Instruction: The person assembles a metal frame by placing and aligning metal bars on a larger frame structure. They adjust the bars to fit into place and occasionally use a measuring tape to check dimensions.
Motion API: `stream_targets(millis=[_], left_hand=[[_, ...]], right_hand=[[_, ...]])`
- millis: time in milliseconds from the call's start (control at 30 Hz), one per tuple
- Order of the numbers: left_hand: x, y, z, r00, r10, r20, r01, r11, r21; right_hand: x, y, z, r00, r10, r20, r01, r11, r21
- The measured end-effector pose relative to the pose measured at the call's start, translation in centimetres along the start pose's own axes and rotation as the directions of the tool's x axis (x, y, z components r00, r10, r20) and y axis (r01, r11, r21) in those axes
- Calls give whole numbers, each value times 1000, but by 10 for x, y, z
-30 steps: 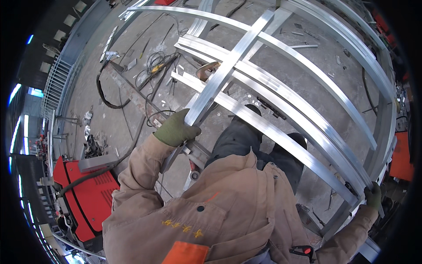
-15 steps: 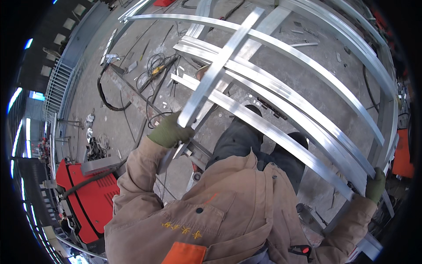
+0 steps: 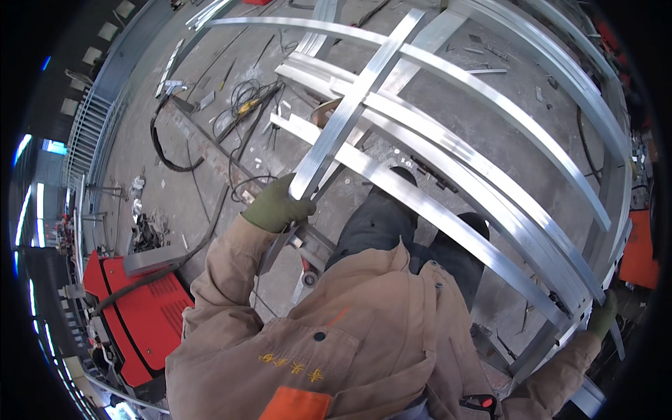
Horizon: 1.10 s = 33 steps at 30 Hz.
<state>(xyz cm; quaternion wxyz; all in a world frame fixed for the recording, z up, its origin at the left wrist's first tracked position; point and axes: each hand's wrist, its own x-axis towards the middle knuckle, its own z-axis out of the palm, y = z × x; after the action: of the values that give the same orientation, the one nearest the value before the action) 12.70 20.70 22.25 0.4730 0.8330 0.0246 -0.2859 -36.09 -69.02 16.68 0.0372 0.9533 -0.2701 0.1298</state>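
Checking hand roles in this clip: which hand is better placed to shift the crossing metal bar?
Left. The left hand already grips the lower end of the crossing bar. The right hand is far off, holding the outer frame rail, apart from that bar.

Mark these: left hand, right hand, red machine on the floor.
left hand in green glove [image 3: 278,206], head view, back of the glove.
right hand in green glove [image 3: 602,315], head view, glove knuckles.
red boxy machine [image 3: 143,318], head view, red top panel.
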Motion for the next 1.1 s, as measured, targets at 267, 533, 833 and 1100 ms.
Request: stream_targets(millis=[267, 533, 833, 1100], left_hand=[[38, -29, -43, 996, -66, -55, 52, 975, -216], [4, -4, -78, 955, -51, -292, -36, 958, -285], [15, -7, -84, 946, 29, -322, -101, 973, -209], [42, -123, -139, 986, -92, -142, 60, 975, -215]], right_hand=[[-61, 92, -43, 809, 556, 191, -528, 546, 650], [-92, -139, -18, 993, 65, 98, -51, 990, -133], [-94, -369, -18, 963, -1, 270, -31, 993, 113], [-53, -445, 31, 984, -138, 109, 90, 927, 363]])
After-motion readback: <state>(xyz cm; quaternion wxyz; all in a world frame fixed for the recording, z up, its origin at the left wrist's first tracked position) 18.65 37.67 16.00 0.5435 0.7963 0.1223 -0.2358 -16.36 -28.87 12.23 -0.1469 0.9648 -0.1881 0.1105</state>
